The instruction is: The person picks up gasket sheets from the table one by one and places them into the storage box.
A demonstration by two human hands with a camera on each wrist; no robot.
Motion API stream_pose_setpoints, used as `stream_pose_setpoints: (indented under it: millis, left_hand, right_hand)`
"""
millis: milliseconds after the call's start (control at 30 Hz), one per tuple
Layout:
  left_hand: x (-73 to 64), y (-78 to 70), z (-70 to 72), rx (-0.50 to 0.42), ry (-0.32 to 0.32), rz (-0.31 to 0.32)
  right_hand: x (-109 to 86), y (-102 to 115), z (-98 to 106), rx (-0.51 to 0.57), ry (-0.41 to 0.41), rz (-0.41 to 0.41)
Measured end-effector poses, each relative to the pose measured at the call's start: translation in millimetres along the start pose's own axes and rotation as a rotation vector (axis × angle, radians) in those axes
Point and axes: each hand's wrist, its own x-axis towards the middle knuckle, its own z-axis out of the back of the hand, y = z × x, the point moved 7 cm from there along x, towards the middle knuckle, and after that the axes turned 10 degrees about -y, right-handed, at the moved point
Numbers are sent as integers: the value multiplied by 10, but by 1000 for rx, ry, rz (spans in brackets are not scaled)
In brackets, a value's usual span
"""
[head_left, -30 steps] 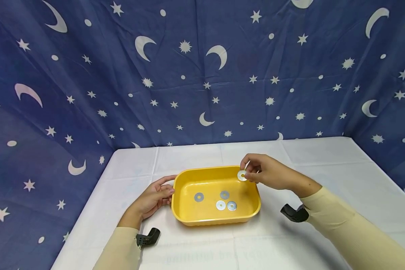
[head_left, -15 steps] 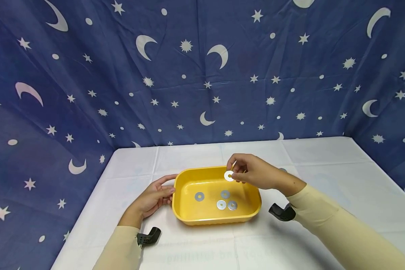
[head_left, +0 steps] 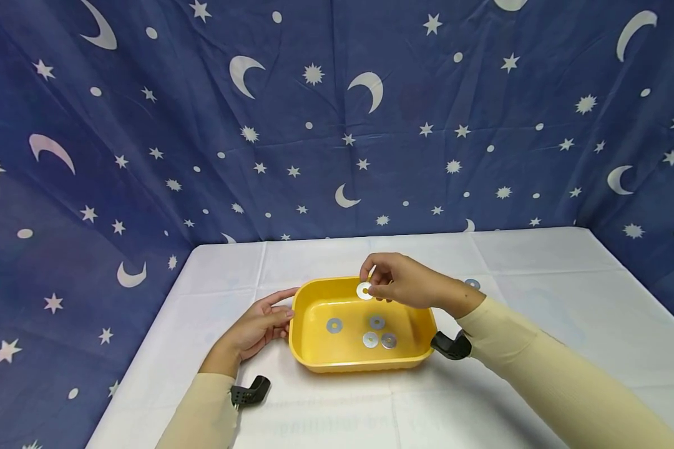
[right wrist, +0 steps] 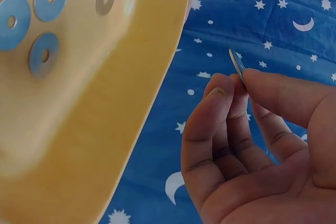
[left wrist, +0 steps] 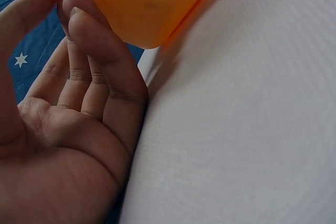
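Note:
My right hand (head_left: pixel 407 282) pinches a flat metal washer (head_left: pixel 364 290) between thumb and fingertips, above the far part of a yellow plastic tray (head_left: pixel 362 363). In the right wrist view that washer (right wrist: pixel 237 67) is seen nearly edge-on. On the tray's floor lie several more washers: one washer (head_left: pixel 334 325) on the left and a loose group of washers (head_left: pixel 371 339) right of the middle. My left hand (head_left: pixel 258 327) holds the tray's left end, with its thumb at the rim; in the left wrist view the fingertips (left wrist: pixel 86 17) meet the orange-looking wall.
Another washer (head_left: pixel 472 284) lies on the white tablecloth (head_left: pixel 326 411), behind my right wrist. A dark blue curtain (head_left: pixel 292 143) with moons and stars hangs behind and beside the table. Black wrist-worn devices (head_left: pixel 251 391) sit on both forearms.
My right hand has moved left over the tray with the washer in its fingers. The washer behind the right wrist has come into sight. The left hand stays on the tray.

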Motion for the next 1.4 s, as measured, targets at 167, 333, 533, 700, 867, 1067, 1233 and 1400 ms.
stream_pose_setpoints:
  millis: [167,333,533,700,867,1067,1233,1400]
  left_hand:
    - [2,3,12,15,-3,1]
    - [6,2,13,32,-1,-3]
    - [8,-2,-4,47,7,-2]
    - [5,-6,-15,56,2,6]
    - [10,-9,-10,60,-7,12]
    - [15,-10,-21,54,-4,4]
    - [-3,2,-13,45,-7,5]
    - [-2,-2,-7,51,-12,4]
  right_hand:
    - [72,-5,-90,-1,31,-15]
    - [124,-15,-167,-2,55,-8]
    - [186,-36,-261,1,86,-15]
    - [244,-45,-353,8,121,-22]
    - [313,-68,-469,26,164,-23]
    - [389,-98,-613,-7,207,-43]
    - [436,-152,-740,-50,247,-86]
    - [467,-180,-839,-68,271,-101]
